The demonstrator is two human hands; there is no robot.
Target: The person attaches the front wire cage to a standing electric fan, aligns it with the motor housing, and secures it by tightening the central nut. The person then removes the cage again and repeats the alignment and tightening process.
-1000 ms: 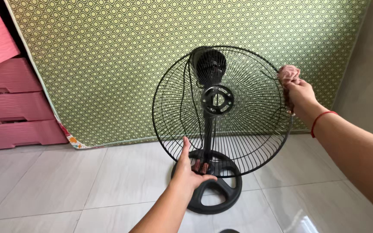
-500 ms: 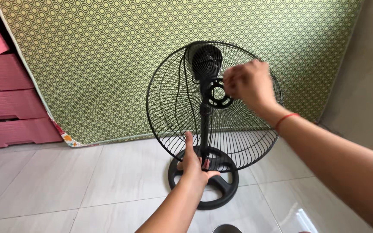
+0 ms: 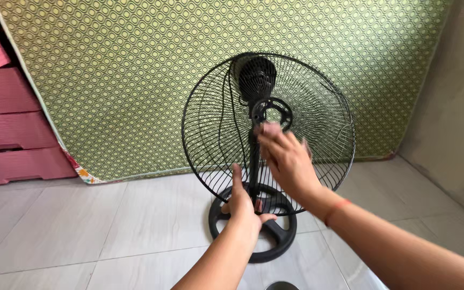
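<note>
A black pedestal fan stands on the tiled floor with no blades; its round wire rear guard [image 3: 210, 113] faces me, the motor housing [image 3: 256, 75] behind it and a round base [image 3: 280, 236] below. My left hand [image 3: 241, 205] grips the lower rim of the guard near the fan's pole. My right hand [image 3: 285, 156] is blurred in front of the lower middle of the guard, closed on a small pinkish cloth [image 3: 268, 129] just below the centre hub [image 3: 272, 114].
A green patterned mattress [image 3: 124, 80] leans against the wall behind the fan. Pink plastic drawers [image 3: 12, 134] stand at the left. A grey wall [image 3: 457, 107] closes the right side. A dark round object [image 3: 280, 285] peeks in at the bottom edge.
My right hand with the cloth moved from the guard's right rim across to the hub, then down below it. My left hand stayed on the lower rim.
</note>
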